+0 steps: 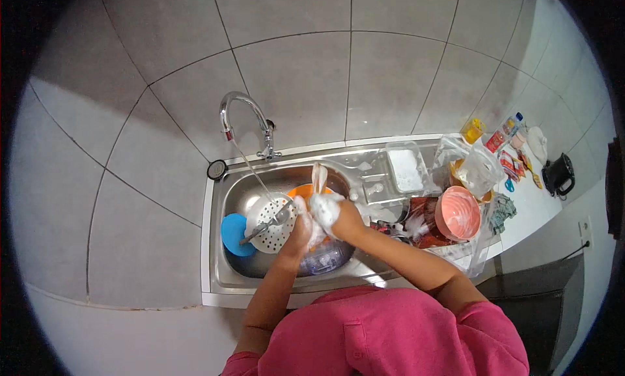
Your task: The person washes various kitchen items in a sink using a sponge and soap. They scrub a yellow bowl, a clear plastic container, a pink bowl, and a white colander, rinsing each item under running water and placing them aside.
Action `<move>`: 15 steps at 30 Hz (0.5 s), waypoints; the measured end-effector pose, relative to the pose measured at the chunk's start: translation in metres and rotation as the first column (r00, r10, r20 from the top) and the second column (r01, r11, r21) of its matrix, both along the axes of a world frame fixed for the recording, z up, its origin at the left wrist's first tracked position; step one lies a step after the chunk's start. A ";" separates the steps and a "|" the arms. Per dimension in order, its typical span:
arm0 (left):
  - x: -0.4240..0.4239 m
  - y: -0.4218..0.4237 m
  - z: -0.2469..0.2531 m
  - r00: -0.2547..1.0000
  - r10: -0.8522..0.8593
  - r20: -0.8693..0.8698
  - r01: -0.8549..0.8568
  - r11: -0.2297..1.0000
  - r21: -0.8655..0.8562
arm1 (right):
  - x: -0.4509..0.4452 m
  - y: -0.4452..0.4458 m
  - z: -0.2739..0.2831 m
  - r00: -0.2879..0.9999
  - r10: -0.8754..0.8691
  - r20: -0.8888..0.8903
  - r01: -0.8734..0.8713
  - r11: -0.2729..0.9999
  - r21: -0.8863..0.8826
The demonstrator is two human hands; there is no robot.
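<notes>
Over the stainless steel sink (239, 273), my left hand (302, 227) and my right hand (338, 216) are close together, both covered in foam. My right hand is closed around a foamy bundle, and a pale, elongated utensil (319, 176) sticks up from it; its kind is unclear. My left hand is against the lower side of the bundle, its fingers partly hidden by suds. Beside it, a metal ladle (266, 225) lies across a white perforated strainer (268, 234). Below the hands are an orange bowl (302, 190) and a clear plastic container (324, 260). A blue bowl (234, 234) lies left.
Water runs from the chrome faucet (241, 98). On the drainboard stand a foamy clear container (406, 171) and a pink bowl (458, 213). Plastic bags (481, 168), a cloth (503, 212), bottles (505, 132) and a black kettle (559, 175) are farther right.
</notes>
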State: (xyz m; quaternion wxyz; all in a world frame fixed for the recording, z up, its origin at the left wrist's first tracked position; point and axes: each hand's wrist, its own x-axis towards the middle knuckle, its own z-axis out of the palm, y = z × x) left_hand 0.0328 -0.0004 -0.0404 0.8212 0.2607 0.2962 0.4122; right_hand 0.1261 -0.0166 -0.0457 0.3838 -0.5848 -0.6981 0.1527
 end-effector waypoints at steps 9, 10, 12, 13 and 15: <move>-0.008 0.014 -0.016 0.983 -0.150 0.105 0.136 0.982 0.135 | 0.014 0.015 -0.017 0.973 0.001 -0.229 0.001 1.000 0.011; -0.005 0.017 -0.017 0.985 -0.120 0.121 0.106 0.987 0.116 | 0.010 0.013 -0.014 0.963 -0.029 -0.267 0.026 1.000 -0.015; -0.005 0.025 -0.017 0.967 -0.148 0.206 0.113 0.978 0.174 | 0.007 0.009 -0.019 0.965 -0.025 -0.262 0.019 0.999 -0.027; -0.009 0.030 -0.025 0.980 -0.073 0.184 0.055 0.993 0.103 | 0.005 0.003 -0.021 0.948 0.065 -0.311 -0.091 0.993 -0.072; -0.015 0.038 -0.034 0.989 0.074 0.126 -0.070 0.997 -0.036 | 0.002 -0.011 -0.025 0.955 0.194 -0.224 -0.218 0.972 -0.088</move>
